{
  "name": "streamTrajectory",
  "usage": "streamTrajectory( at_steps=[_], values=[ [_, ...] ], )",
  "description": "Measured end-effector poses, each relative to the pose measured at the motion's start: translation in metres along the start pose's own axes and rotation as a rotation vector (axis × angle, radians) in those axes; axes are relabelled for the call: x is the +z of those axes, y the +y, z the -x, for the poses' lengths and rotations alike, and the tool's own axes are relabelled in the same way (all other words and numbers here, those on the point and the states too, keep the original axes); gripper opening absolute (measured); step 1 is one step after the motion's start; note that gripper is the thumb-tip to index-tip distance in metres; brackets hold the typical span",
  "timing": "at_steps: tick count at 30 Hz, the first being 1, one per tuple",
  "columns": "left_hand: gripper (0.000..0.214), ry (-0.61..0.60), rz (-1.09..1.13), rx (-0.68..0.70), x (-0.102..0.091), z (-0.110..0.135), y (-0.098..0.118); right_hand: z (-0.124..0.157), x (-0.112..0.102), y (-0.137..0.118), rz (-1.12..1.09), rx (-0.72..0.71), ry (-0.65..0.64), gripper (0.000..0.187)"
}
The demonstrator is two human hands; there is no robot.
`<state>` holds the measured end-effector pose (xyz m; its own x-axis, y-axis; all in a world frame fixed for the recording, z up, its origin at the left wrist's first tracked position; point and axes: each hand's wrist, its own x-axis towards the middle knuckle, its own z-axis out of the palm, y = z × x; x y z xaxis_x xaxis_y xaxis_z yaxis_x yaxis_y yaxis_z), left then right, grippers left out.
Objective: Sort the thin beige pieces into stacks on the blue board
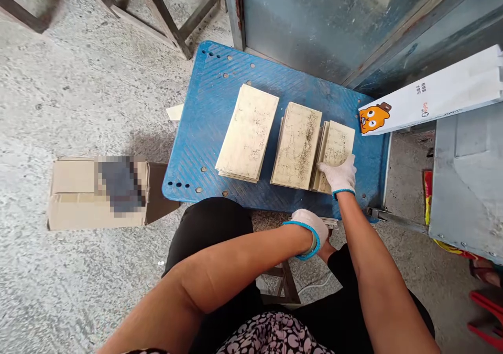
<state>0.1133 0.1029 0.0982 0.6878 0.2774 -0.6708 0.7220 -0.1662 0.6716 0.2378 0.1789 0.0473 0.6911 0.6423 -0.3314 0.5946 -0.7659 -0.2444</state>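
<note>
Across a blue table [208, 113], apparently ranked by size, lie the big board stack [248, 133], middle stack [294, 147] and narrow stack [338, 138]. The gloved right hand [341, 175] spans the narrow one's near end, perhaps steadying it, grip unclear; below the table edge the left hand [308, 223], fingers hidden, is beside thin boards [332, 223], its hold impossible to tell

Two gloved hands, close together, both arms reaching forward.
The left arm [196, 283] bent at the elbow and crossed in front of the body, its hand [308, 222] lower, fingers hidden from me; the right arm [375, 270] stretched out straighter, that hand [341, 175] palm down, thumb [325, 169] spread wide.
</note>
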Motion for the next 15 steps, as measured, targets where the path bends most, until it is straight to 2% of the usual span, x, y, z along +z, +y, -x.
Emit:
streamTrajectory(
  at_steps=[5,9,13,15],
  values=[
    [0.039,-0.026,-0.076,-0.043,-0.006,0.004,0.003,0.0,0.009,-0.001,0.045,0.021,0.006,0.126],
    [0.04,-0.059,-0.158,0.018,-0.008,0.02,0.002,0.001,0.014,0.0,0.088,-0.024,0.016,0.127],
    [0.041,-0.067,-0.221,0.025,-0.005,0.025,0.001,0.006,0.012,0.005,0.09,-0.064,0.009,0.121],
    [0.041,-0.061,-0.188,0.021,-0.003,0.025,0.001,0.011,0.007,0.01,0.042,-0.081,0.051,0.114]
  ],
)
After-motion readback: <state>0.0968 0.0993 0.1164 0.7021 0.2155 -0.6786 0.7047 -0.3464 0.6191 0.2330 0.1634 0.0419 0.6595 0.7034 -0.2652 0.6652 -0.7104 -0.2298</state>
